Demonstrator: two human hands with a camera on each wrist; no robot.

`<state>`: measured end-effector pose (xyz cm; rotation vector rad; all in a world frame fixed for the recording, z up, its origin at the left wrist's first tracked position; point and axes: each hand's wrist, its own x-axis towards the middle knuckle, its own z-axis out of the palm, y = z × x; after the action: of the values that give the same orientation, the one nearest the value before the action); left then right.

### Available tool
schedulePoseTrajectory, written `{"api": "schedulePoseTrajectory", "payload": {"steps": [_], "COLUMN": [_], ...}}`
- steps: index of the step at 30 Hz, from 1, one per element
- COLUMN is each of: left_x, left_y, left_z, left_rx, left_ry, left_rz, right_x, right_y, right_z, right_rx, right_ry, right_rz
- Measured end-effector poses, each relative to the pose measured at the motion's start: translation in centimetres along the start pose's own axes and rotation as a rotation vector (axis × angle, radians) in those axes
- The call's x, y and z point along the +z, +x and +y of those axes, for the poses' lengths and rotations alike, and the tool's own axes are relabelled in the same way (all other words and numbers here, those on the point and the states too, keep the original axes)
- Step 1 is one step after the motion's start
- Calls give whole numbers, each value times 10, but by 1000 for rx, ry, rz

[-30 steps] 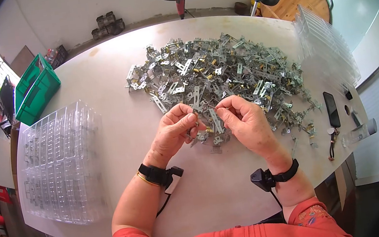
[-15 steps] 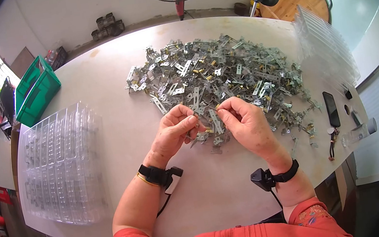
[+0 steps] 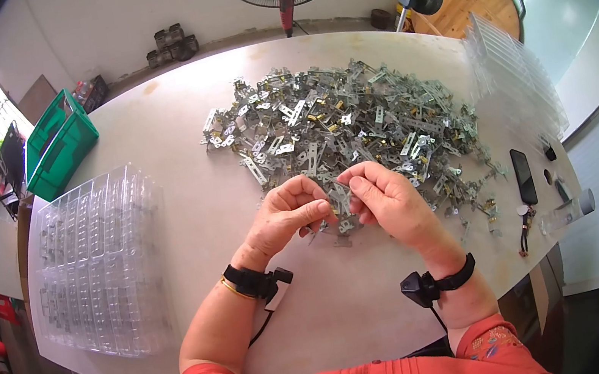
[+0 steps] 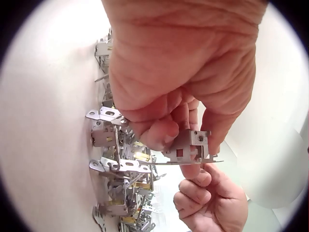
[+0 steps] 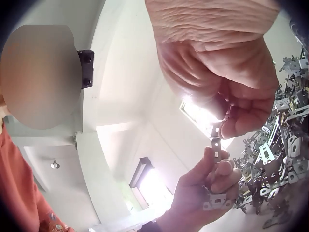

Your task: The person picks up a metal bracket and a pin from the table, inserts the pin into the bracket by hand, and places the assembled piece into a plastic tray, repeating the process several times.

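Observation:
In the head view, my left hand (image 3: 284,213) and right hand (image 3: 387,201) meet over the near edge of a heap of metal brackets (image 3: 358,114). My left fingers and thumb hold a bent grey metal bracket (image 4: 181,153) with square cut-outs and a flat strip along its base. In the right wrist view, its upright end (image 5: 216,149) stands out above the left fingers. Right at that end, my right thumb and finger pinch a small metal piece (image 5: 215,129), largely hidden by the fingertips.
Clear plastic trays (image 3: 97,269) are stacked at the left, with a green crate (image 3: 62,144) behind them. More clear trays (image 3: 514,76) stand at the right. A phone (image 3: 523,176) and a clear bottle (image 3: 567,212) lie by the table's right edge.
The two hands have come together: the left has moved right and slightly nearer the body, and the right fingertips have closed in on the bracket.

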<state>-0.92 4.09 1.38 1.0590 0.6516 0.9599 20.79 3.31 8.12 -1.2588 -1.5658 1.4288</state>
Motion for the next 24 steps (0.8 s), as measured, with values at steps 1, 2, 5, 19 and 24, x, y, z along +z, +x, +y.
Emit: {"api": "schedulePoseTrajectory", "payload": {"steps": [1,2,5,19,24], "left_x": [1,2,10,11,9], "left_y": [0,0,-2,-1,0], "left_z": [1,2,8,5,4], "left_rx": [-15,-30,-45,-1,-24], "left_ry": [50,99,187,1,-22], "left_rz": [-10,-21,-50,-6,3], "right_x": [-2,-4,-8,-9,-12], "right_y": [1,3,2,0,0], "right_z": [1,5,4,-3,-6], "right_rx": [-1,18,54,-516,-607], "right_ry": [0,-16,-35,-160,-232], "right_rz": [-1,-25,-73,6,7]}}
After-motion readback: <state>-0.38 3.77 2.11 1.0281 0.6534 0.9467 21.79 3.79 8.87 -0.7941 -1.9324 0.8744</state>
